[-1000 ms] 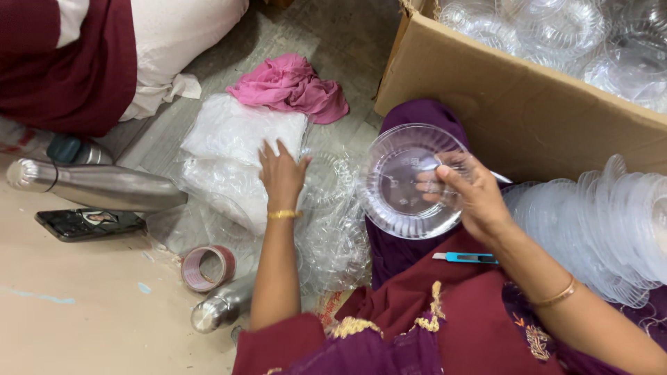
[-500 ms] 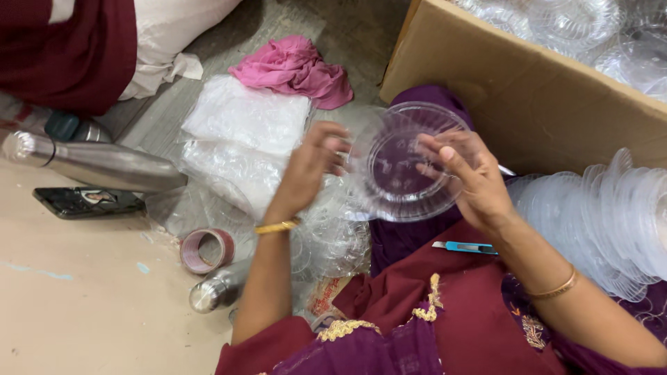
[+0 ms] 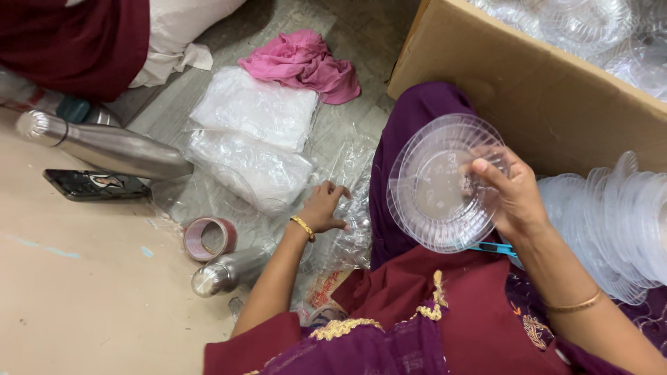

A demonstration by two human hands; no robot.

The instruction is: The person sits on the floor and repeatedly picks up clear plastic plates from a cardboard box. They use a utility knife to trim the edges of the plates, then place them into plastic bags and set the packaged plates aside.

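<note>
Right hand (image 3: 517, 198) grips perhaps two clear plates (image 3: 434, 187); left hand (image 3: 323, 208), fingers spread, touches plastic bags (image 3: 347, 229).

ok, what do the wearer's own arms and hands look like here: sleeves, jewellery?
Both forearms are bare. The left hand has a gold beaded bracelet at the wrist. The right hand has a thin gold bangle further up the forearm. Short maroon sleeves end near the elbows, and the garment has gold embroidered trim. No rings can be made out.
</note>
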